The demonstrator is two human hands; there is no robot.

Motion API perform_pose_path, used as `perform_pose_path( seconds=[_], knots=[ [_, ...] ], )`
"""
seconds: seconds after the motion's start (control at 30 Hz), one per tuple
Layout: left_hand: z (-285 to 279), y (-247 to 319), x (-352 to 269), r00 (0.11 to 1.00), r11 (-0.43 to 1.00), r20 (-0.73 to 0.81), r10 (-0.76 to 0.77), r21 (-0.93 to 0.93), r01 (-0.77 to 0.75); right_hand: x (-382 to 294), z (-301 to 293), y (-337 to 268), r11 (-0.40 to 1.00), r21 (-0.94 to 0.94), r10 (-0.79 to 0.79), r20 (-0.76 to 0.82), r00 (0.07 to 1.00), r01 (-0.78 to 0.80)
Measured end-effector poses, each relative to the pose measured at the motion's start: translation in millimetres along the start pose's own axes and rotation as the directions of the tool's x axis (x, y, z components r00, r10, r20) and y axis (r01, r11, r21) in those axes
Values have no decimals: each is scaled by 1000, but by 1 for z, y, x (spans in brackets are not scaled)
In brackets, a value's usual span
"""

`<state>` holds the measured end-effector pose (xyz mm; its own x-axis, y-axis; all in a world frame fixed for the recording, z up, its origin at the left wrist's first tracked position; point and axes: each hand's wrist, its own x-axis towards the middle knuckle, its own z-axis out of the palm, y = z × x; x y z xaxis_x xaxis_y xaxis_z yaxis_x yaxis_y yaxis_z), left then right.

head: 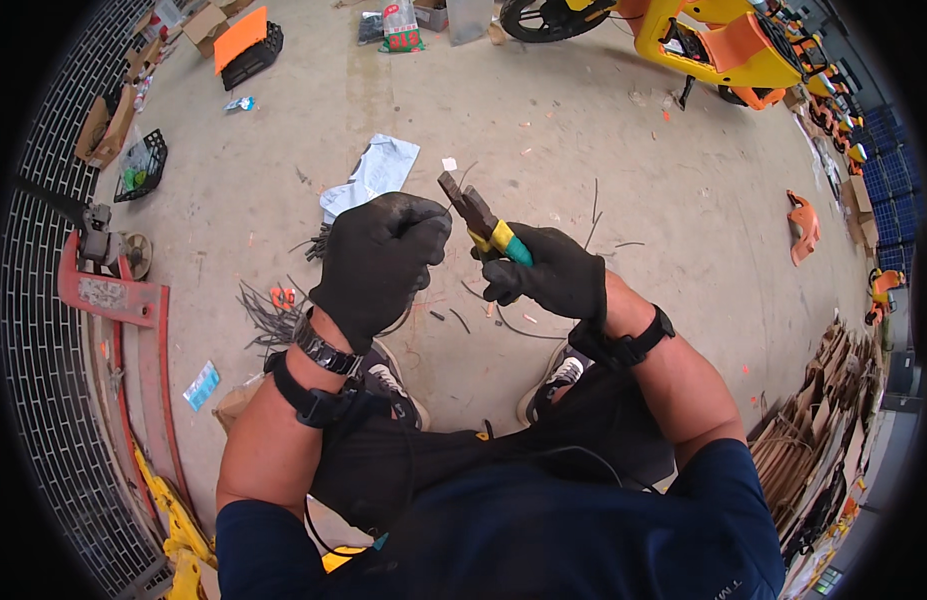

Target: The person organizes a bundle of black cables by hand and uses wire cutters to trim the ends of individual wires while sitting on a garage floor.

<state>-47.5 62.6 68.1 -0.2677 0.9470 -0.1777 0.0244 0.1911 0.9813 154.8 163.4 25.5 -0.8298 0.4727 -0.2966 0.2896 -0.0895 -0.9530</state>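
My left hand [381, 262], in a black glove, is curled into a fist and pinches a thin dark cable [469, 171]; most of the cable is hidden by the glove. Pliers [480, 214] with dark, worn jaws and yellow-and-green handles are gripped in my gloved right hand [549, 270]. Their jaws point up and left, close beside my left fingertips, and the cable passes by the jaws; whether they bite on it I cannot tell. On the concrete floor left of my left wrist lies a loose bundle of dark cable lengths [264, 315]. Short cut pieces [459, 321] are scattered between my shoes.
A crumpled pale plastic bag [381, 166] lies beyond my left hand. A red pallet jack [110, 289] stands at left by a grille wall. A yellow electric scooter [715, 52] is at the top right. Flattened cardboard [816, 420] is stacked at lower right.
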Motion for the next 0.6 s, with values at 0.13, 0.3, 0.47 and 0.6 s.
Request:
perform_pose_path(
  seconds=[0.13,0.3,0.47,0.6],
  knots=[
    [3,-5,0,999,998,-11,53,41,-52,-1,-1,3,997,-80,-22,-20,1000,20],
    [4,-8,-3,996,988,45,77,131,-83,-4,3,-4,966,-253,-63,-49,997,49],
    [5,-9,-4,991,985,78,110,129,-119,-8,6,-7,931,-360,-96,-95,991,56],
    [4,-6,-6,987,979,86,138,141,-149,-7,8,-5,895,-435,-156,-112,981,93]
  ],
)
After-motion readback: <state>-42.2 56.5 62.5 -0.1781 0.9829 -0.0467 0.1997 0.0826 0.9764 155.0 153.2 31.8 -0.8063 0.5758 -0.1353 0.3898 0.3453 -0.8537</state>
